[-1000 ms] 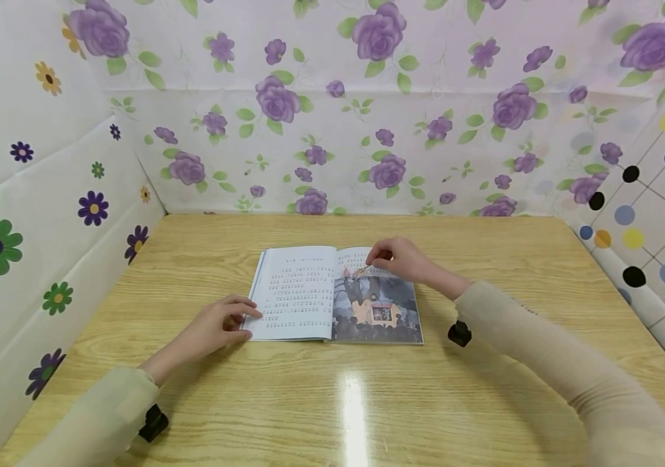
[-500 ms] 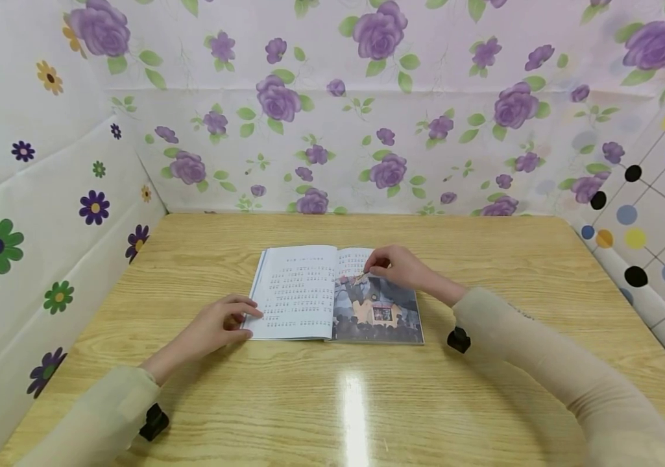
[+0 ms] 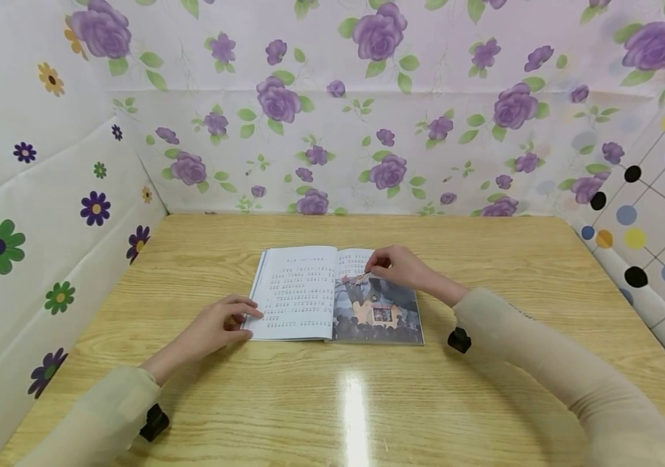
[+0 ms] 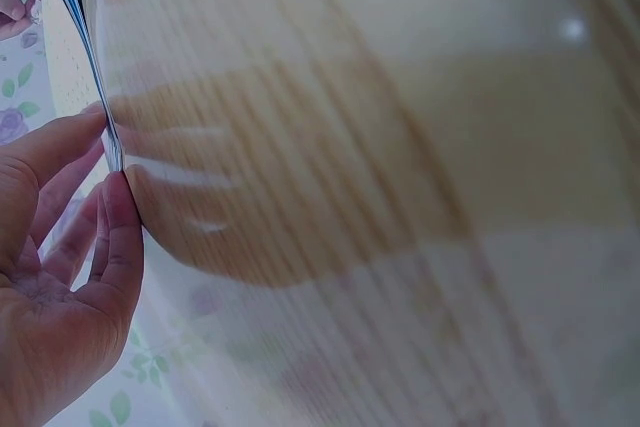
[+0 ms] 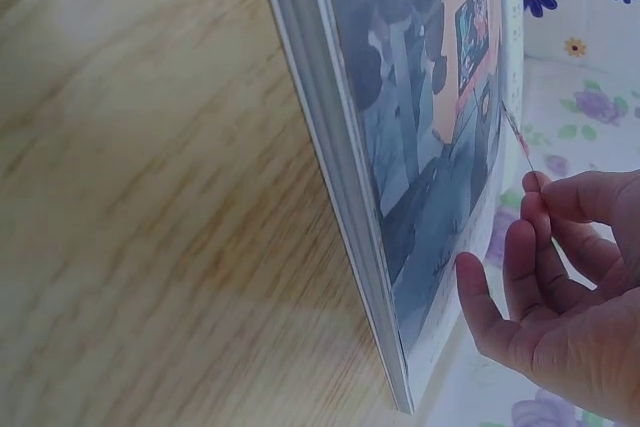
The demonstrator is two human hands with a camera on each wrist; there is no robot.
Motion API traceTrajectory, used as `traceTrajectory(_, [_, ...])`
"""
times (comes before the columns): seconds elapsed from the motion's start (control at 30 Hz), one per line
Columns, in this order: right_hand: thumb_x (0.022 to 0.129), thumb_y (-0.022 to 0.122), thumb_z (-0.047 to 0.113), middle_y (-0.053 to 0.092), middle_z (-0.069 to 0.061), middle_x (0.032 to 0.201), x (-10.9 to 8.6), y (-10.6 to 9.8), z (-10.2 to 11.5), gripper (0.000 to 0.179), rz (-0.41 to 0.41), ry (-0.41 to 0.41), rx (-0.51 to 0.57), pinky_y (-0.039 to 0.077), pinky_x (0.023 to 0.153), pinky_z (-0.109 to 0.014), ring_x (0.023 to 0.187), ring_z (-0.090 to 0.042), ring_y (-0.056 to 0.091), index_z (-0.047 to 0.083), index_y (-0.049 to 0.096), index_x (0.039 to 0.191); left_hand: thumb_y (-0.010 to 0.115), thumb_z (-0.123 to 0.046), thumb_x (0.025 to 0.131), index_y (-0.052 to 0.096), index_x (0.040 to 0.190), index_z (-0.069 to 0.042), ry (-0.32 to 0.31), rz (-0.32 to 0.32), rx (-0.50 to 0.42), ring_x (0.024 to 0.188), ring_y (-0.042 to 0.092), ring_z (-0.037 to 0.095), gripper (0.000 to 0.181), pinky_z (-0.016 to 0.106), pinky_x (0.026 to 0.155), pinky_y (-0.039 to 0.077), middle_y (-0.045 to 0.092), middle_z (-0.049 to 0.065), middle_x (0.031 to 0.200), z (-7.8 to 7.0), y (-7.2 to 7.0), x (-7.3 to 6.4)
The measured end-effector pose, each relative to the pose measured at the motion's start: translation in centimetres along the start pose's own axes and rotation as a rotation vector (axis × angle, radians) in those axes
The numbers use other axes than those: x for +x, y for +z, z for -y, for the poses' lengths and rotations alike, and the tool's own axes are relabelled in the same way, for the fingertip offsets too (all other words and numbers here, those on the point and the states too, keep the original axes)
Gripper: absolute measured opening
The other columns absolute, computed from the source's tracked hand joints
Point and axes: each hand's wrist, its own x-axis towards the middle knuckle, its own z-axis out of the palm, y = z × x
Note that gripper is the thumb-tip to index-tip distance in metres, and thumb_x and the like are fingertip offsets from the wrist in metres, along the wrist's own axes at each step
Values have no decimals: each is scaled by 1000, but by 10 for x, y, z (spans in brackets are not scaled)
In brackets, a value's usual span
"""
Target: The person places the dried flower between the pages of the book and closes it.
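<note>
Well, nearest are two pale sleeves (image 3: pixel 542 363), each with a black device (image 3: pixel 459 339) by the cuff, reaching over a wood-grain table (image 3: pixel 262 408) toward the open book (image 3: pixel 300 311). A streak of glare (image 3: pixel 354 415) lies in front of the book. At the book's near left corner the left hand (image 3: pixel 224 319) grips the edge, thumb and fingers curled about it, the index finger on the page. Over the book's far right corner, the right hand (image 3: pixel 400 267) pinches a slender stick (image 5: pixel 517 135) between thumb and index finger, the other fingers loosely bent. The stick slants down to the dark picture (image 3: pixel 379 329) on the book's right page; whether its tip touches the paper I cannot tell. Beyond the book rises a wall cloth (image 3: pixel 332 130) with purple roses.
</note>
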Motion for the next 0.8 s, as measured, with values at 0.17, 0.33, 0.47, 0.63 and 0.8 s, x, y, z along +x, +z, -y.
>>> traceTrajectory(0.17, [96,61,9,73,-9,91,1,2,0,13,-6,-6,-3,46,65,-26,70,-12,57,9,74,98,75,-8,86,73,113,-11,-1,0,-3,94,61,16,28,24,75,53,59,16,131,-1,0,0])
traceTrajectory(0.33, [97,60,9,74,-9,92,-1,3,-1,14,-10,2,0,47,67,-26,72,-13,59,9,74,98,75,-8,86,73,113,-11,-9,3,-8,95,61,16,27,26,75,54,59,16,132,-2,0,0])
traceTrajectory(0.47, [97,59,8,74,-10,95,-4,4,-2,15,-3,3,7,48,68,-28,74,-18,62,9,74,98,75,-8,86,73,113,-10,-10,6,-12,94,61,16,27,25,75,53,59,16,132,-3,-1,1])
traceTrajectory(0.63, [97,59,7,75,-10,95,-7,3,-1,16,-1,1,16,49,70,-28,76,-22,65,9,74,98,75,-7,86,73,114,-10,-14,6,-9,93,60,16,28,24,74,53,59,16,132,-1,-1,1])
traceTrajectory(0.8, [97,59,7,75,-10,97,-8,3,1,16,16,-15,27,51,71,-30,79,-23,66,10,75,97,75,-7,86,73,114,-10,-10,8,-8,93,60,16,29,23,74,52,59,16,132,-1,0,1])
